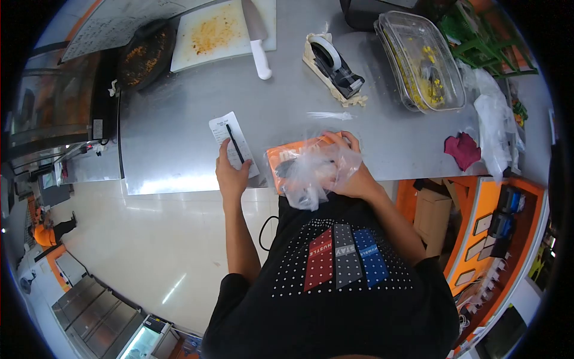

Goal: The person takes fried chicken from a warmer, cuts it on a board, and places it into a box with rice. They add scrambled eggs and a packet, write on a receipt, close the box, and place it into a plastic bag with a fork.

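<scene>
The left hand (232,175) rests at the near edge of the steel counter (179,131), with its fingers curled around the lower end of a black pen (235,143). The pen's tip points away from the person and lies across a white receipt (230,139), which sits flat on the counter and is partly under the hand. Just to the right, the right hand (354,170) is closed over a crumpled clear plastic bag (314,170), its fingers wrapped around the far side of the bag and gripping it. The bag sits on top of an orange packet (281,157) at the counter's near edge, close against the person's black shirt (what is inside the bag is too blurred to make out). Further back on the counter stands a tape dispenser (335,63), with a short strip of tape (330,115) lying loose between it and the hands. To the right of the dispenser is a clear container (421,60) with yellow bits inside. At the far left are a dark pan (146,51) and a stained white cutting board (224,27), with a white-handled knife (257,39) lying on the board's right side. A dark red cloth (461,149) lies near the counter's right end, beside a heap of loose plastic wrap (496,122).
</scene>
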A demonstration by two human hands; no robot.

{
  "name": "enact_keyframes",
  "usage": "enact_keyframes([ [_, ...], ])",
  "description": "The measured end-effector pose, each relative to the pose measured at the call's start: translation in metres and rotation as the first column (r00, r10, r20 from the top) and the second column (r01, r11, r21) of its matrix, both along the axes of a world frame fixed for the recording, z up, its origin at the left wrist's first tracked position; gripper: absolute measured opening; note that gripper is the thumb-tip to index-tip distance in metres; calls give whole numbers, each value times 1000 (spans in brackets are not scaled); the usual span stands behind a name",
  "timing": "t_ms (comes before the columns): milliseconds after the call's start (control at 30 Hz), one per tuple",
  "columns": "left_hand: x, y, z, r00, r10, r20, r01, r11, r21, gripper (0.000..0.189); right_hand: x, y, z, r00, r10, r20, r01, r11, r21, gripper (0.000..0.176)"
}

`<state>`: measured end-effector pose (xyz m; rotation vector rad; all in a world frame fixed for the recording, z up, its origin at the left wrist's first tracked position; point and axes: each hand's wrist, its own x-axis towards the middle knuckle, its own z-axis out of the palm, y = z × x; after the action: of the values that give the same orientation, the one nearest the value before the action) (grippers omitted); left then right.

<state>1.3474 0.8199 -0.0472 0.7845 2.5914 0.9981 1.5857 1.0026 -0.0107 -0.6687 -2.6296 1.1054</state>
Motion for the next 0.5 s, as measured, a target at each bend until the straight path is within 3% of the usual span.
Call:
enact_keyframes([
  [33,-5,-1,-1,996,-40,73,31,992,121,70,-3,4,2,1000,18,5,-18,1000,18,68],
  [133,-14,2,2,977,-83,197,57,990,133,70,-1,16,8,992,93,-83,-95,995,-23,67],
  [233,-19,6,20,932,-59,358,16,992,123,61,2,47,-2,983,181,13,-181,983,11,65],
  [333,-30,2,30,987,-19,162,3,995,96,53,8,57,26,993,-27,115,3,979,204,64],
  [367,-36,-4,29,999,-50,-10,51,985,165,44,6,50,38,983,-125,134,120,992,50,75],
  [467,-33,-4,54,995,-71,72,37,916,398,45,7,17,7,992,-118,44,126,949,-290,88],
  [500,-19,4,71,963,-123,238,-15,862,506,44,6,2,-1,949,-161,271,218,956,-195,98],
])
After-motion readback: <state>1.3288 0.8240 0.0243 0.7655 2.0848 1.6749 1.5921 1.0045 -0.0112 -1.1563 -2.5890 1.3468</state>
